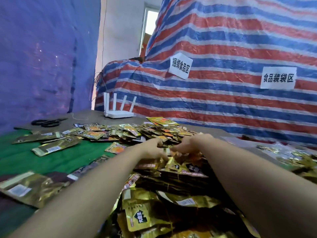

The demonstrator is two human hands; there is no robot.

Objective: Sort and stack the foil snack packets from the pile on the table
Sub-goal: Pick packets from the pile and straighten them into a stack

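Your left hand (153, 149) and right hand (187, 143) sit close together, almost touching, in the middle of the pile of foil packets (137, 133) heaped on the table (51, 157), though blur hides whether either actually grips a packet.

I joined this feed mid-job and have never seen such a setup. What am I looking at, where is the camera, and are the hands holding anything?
There is no machine here. A person works with bare hands, and the one picture comes from a camera on their head, looking forward and down. The left hand and right hand meet in the packet pile on the table. Motion blur hides whether either grips a packet. Loose packets lie on the green cloth at left. Scissors and a white router sit at the far edge, with a striped tarp behind.
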